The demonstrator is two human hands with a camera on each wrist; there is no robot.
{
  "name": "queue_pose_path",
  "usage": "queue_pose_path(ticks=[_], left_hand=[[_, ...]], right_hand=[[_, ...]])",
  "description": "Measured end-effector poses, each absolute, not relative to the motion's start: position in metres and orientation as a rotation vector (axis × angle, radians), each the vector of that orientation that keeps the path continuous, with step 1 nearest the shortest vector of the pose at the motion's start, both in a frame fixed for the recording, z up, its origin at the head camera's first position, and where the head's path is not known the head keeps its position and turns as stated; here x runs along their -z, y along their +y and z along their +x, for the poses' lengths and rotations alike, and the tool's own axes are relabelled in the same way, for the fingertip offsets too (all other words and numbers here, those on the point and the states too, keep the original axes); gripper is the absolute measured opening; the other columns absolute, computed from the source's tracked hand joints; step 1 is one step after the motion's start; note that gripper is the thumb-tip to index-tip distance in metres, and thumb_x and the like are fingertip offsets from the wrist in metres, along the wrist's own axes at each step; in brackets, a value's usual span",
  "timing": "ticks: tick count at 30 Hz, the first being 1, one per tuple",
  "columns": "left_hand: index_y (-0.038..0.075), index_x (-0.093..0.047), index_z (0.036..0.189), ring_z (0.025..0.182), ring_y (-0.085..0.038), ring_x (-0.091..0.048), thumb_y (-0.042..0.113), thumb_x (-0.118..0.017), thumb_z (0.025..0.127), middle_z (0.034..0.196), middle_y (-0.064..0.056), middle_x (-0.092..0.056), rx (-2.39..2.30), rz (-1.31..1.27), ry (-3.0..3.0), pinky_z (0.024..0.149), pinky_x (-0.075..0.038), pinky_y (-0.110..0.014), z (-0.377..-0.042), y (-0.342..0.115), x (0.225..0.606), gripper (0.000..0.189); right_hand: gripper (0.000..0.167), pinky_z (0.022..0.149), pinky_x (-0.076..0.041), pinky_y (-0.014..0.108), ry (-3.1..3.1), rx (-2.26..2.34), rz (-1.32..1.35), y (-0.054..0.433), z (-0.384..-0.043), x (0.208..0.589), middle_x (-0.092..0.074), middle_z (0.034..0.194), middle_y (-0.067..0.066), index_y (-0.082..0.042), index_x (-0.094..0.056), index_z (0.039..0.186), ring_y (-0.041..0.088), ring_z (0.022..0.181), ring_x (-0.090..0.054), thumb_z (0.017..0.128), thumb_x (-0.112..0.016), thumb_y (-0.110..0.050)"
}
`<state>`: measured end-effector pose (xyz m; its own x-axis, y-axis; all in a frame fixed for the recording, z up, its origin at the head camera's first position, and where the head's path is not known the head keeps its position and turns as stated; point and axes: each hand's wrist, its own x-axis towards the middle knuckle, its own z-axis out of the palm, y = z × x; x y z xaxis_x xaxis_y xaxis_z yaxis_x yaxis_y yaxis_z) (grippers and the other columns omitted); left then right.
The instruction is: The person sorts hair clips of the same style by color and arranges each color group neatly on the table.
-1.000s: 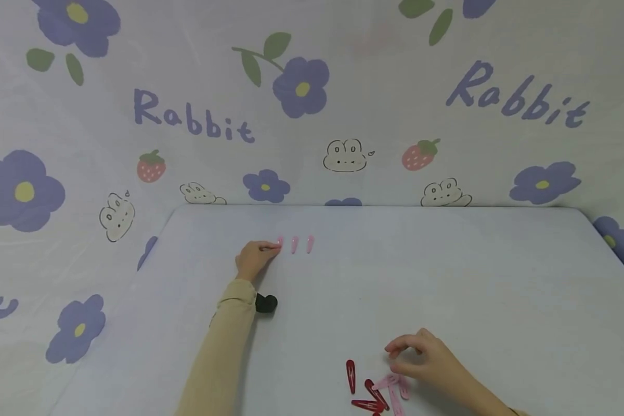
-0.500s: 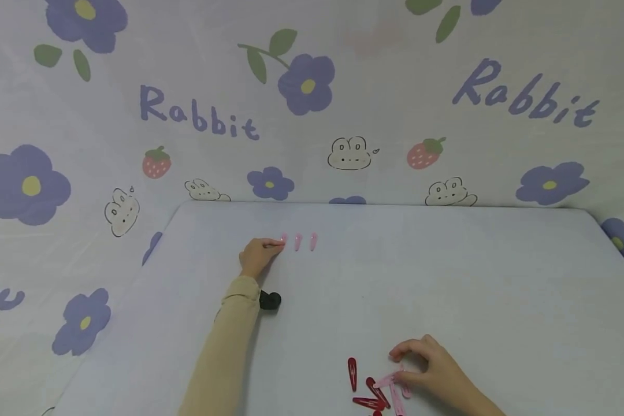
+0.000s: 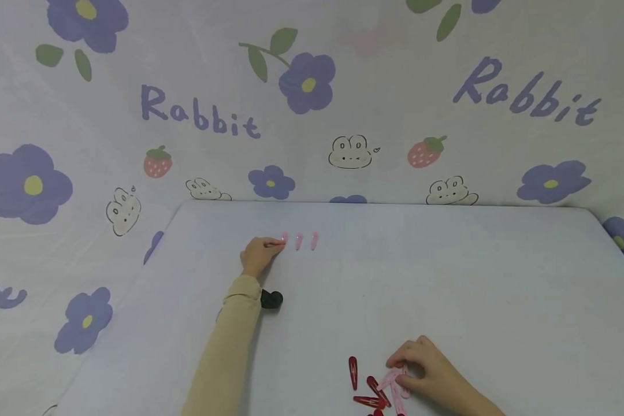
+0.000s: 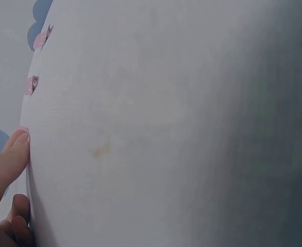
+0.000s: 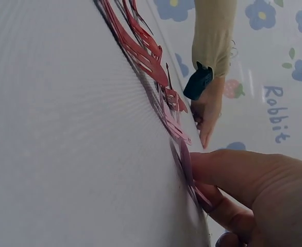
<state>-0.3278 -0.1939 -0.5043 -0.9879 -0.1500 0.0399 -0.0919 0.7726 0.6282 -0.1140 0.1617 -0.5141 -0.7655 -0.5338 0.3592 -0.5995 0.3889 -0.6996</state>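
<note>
At the far left of the table, my left hand point(image 3: 257, 255) pinches the leftmost pink hair clip point(image 3: 285, 236) of a row of three. Its two neighbours, a middle pink clip point(image 3: 299, 241) and a right pink clip point(image 3: 314, 241), lie side by side on the surface. In the left wrist view, the thumb hides most of the held clip. My right hand point(image 3: 430, 370) is at the near pile, thumb and fingers around a pink hair clip point(image 5: 186, 160) on the table. Another pink clip point(image 3: 397, 398) and several dark red hair clips point(image 3: 353, 372) lie beside it.
The white table point(image 3: 473, 277) ends at a straight back edge, with a printed Rabbit-and-flower cloth point(image 3: 374, 98) behind it. A dark camera mount point(image 3: 272, 299) sticks out from the left wrist. Some red clips are cut off by the lower frame edge.
My right hand has lowered onto the pile and its thumb and fingers have closed around a pink clip. The left hand stays at the row. The head view has shifted slightly.
</note>
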Motion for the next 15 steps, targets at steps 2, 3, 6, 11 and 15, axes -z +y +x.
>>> queue_pose_path(ticks=[2, 3, 6, 11, 15], left_hand=[[0.021, -0.074, 0.088, 0.097, -0.021, -0.054, 0.039, -0.069, 0.077, 0.099, 0.0, -0.065, 1.016, 0.213, -2.903, 0.08, -0.03, -0.047, -0.3248, -0.1923, 0.4992, 0.022], [0.02, -0.074, 0.089, 0.098, -0.021, -0.054, 0.037, -0.068, 0.077, 0.1, -0.001, -0.065, 1.013, 0.212, -2.904, 0.08, -0.03, -0.046, -0.3235, -0.1917, 0.4977, 0.021], [0.019, -0.073, 0.091, 0.096, -0.022, -0.054, 0.035, -0.068, 0.079, 0.1, -0.002, -0.065, 0.99, 0.204, -2.895, 0.079, -0.03, -0.045, -0.3212, -0.1903, 0.4964, 0.022], [0.019, -0.073, 0.091, 0.094, -0.021, -0.054, 0.035, -0.067, 0.079, 0.097, -0.002, -0.065, 0.973, 0.208, -2.888, 0.078, -0.03, -0.044, -0.3209, -0.1896, 0.4972, 0.022], [0.018, -0.073, 0.091, 0.094, -0.021, -0.054, 0.035, -0.067, 0.079, 0.097, -0.002, -0.065, 0.97, 0.209, -2.885, 0.078, -0.03, -0.044, -0.3204, -0.1893, 0.4968, 0.021]], right_hand=[[0.022, 0.063, -0.035, 0.024, -2.562, -1.313, 1.053, 0.1615, -0.1136, 0.5146, -0.058, 0.09, -0.014, -0.022, -0.065, 0.089, 0.003, 0.076, -0.036, 0.071, -0.074, -0.012], [0.022, 0.064, -0.035, 0.024, -2.562, -1.301, 1.06, 0.1612, -0.1133, 0.5143, -0.057, 0.09, -0.015, -0.022, -0.065, 0.089, 0.003, 0.076, -0.036, 0.071, -0.073, -0.011], [0.023, 0.063, -0.035, 0.024, -2.548, -1.29, 1.065, 0.16, -0.1122, 0.5133, -0.057, 0.089, -0.014, -0.022, -0.063, 0.088, 0.004, 0.076, -0.036, 0.071, -0.073, -0.01], [0.024, 0.062, -0.033, 0.021, -2.509, -1.3, 1.044, 0.1587, -0.1107, 0.5109, -0.057, 0.085, -0.014, -0.025, -0.06, 0.084, 0.004, 0.074, -0.035, 0.071, -0.074, -0.011], [0.023, 0.06, -0.032, 0.02, -2.528, -1.355, 0.986, 0.1576, -0.1095, 0.5095, -0.057, 0.08, -0.016, -0.025, -0.058, 0.079, 0.004, 0.071, -0.035, 0.072, -0.074, -0.011]])
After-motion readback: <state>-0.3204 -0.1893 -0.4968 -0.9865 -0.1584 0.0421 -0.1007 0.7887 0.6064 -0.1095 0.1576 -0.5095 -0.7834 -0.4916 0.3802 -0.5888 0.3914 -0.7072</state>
